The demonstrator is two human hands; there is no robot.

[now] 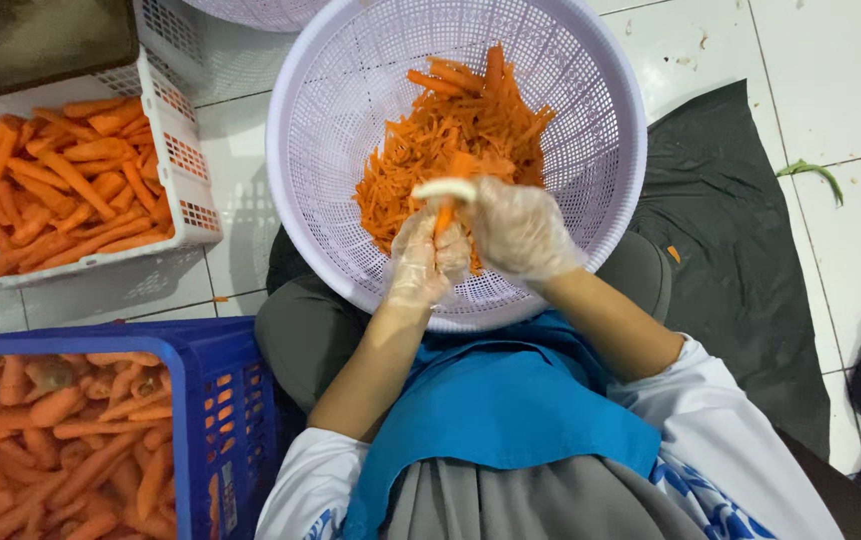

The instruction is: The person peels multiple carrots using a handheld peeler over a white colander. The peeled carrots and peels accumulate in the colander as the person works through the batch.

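Both my hands wear thin clear plastic gloves and meet over a large white perforated basket that rests on my lap. My left hand grips a carrot upright. My right hand holds a white peeler against the top of that carrot. A heap of orange carrot shreds with a few longer strips lies in the basket just beyond my hands.
A blue crate of unpeeled carrots stands at the lower left. A white crate of peeled carrots sits at the upper left. Black plastic sheet covers the white tiled floor on the right, with a green bean beyond it.
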